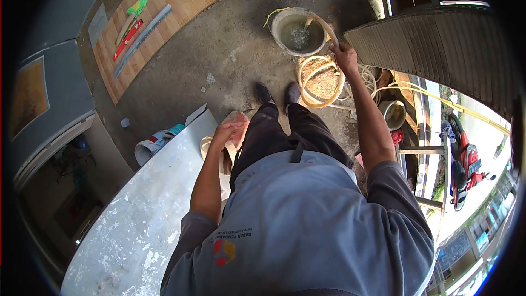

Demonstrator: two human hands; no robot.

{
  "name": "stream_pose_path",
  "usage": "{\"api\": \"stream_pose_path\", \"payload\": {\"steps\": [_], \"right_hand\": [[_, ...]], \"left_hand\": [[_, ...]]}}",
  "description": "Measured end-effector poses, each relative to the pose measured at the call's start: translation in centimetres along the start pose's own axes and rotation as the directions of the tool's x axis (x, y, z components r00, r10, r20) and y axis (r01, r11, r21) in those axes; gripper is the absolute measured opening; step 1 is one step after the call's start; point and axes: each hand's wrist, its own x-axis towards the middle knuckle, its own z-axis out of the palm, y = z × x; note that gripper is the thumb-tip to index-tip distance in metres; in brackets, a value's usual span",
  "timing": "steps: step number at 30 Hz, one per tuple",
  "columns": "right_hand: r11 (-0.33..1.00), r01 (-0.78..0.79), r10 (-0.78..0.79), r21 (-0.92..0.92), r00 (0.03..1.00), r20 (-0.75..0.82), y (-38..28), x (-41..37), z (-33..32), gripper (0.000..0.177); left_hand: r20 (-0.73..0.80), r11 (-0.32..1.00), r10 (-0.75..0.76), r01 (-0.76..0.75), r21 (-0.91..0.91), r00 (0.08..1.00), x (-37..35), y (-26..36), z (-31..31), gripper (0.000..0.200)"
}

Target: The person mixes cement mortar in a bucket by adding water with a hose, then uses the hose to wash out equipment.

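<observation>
My right hand is closed around a pale hose. The hose's end hangs over a round bucket, and water pours from it, churning the surface. More of this hose lies coiled on the ground below my right hand. My left hand is held low by my left thigh, fingers stretched out and nothing in them. It overlaps a brownish paper sack beside the light table.
A wooden board at upper left carries a red spirit level, a long metal straightedge and a green item. White buckets stand by the table. At right are a smaller bucket, a ladder and a red motorcycle.
</observation>
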Motion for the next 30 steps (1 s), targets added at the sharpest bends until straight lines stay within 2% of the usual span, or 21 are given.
{"api": "stream_pose_path", "payload": {"steps": [8, 11, 17, 23, 30], "right_hand": [[0.999, 0.025, -0.026, -0.043, 0.999, -0.019, 1.5, 1.0, 0.4, 0.035], [0.999, 0.034, -0.035, -0.041, 0.999, -0.014, 1.5, 0.9, 0.3, 0.035], [0.999, 0.034, -0.035, -0.023, 0.999, -0.021, 1.0, 0.4, 0.0, 0.034], [0.998, 0.045, -0.045, -0.042, 0.999, -0.004, 2.0, 1.2, 0.2, 0.034], [1.000, 0.022, -0.022, -0.019, 1.000, -0.006, 1.2, 0.9, 0.0, 0.034]], "left_hand": [[-0.016, 1.000, -0.001, 0.002, 0.031, 1.000, -0.1, 0.5, 0.1, 0.028], [0.025, 1.000, -0.019, 0.018, 0.001, 1.000, -0.4, 0.9, 0.2, 0.028], [0.029, 1.000, -0.024, 0.024, 0.005, 0.999, -0.4, 1.0, 0.3, 0.028], [-0.031, 1.000, -0.015, 0.015, 0.016, 0.999, -0.3, 1.2, 0.7, 0.026], [0.000, 0.998, -0.049, 0.049, 0.030, 0.999, -0.7, 1.8, 0.7, 0.024]]}}
